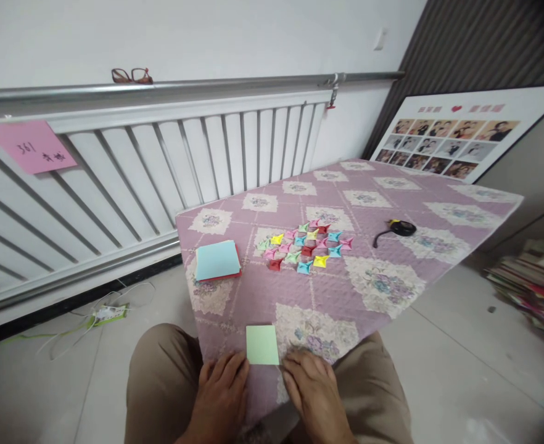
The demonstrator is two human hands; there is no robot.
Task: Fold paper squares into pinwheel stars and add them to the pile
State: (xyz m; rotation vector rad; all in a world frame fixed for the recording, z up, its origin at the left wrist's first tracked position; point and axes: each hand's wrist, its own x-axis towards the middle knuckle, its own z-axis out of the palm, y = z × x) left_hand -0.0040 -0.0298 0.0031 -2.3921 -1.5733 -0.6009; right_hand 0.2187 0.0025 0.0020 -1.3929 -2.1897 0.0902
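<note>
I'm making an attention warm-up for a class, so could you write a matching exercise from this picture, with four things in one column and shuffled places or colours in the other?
Things
1. Light green sheet
2. Paper stack
3. Glasses
4. Handwritten note

Places or colours
A. At the pipe along the wall
B. Pink
C. Between the left hand and the right hand
D. Light blue on top

Pairs: 1-C, 2-D, 3-A, 4-B
</note>
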